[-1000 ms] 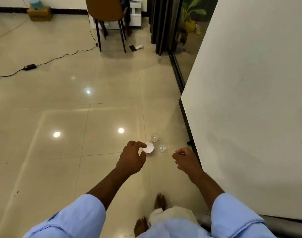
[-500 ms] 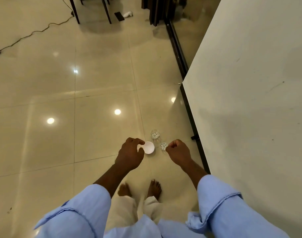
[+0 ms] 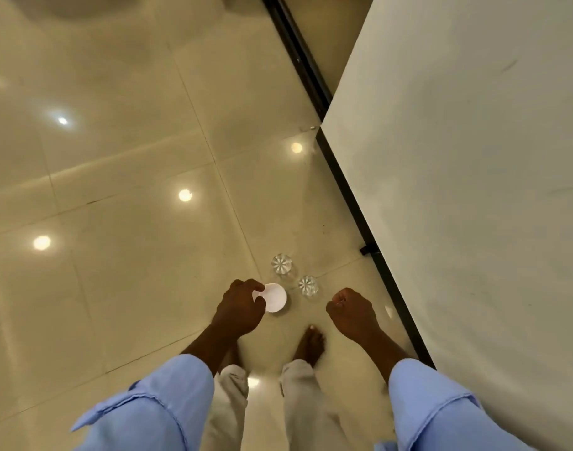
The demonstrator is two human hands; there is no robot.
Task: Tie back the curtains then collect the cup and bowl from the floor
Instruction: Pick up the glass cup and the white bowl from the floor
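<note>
My left hand [image 3: 239, 310] is closed on the rim of a small white bowl [image 3: 276, 298], with my thumb over its near edge. Just beyond the bowl, two clear glass cups stand upright on the glossy tile floor, one farther [image 3: 281, 264] and one nearer [image 3: 308, 284]. My right hand [image 3: 352, 312] hovers to the right of the nearer glass, curled into a fist with nothing visible in it. It does not touch the glass. No curtains are in view.
A white wall [image 3: 474, 190] fills the right side, with a black floor track [image 3: 343, 183] along its base close to the glasses. My bare feet [image 3: 309, 345] stand right behind the cups. Open beige tiles [image 3: 116, 222] stretch to the left.
The view has tilted down and closed in on the floor; chair and cable have left the frame. My left hand still holds the bowl. My right hand has stayed fisted near the glasses.
</note>
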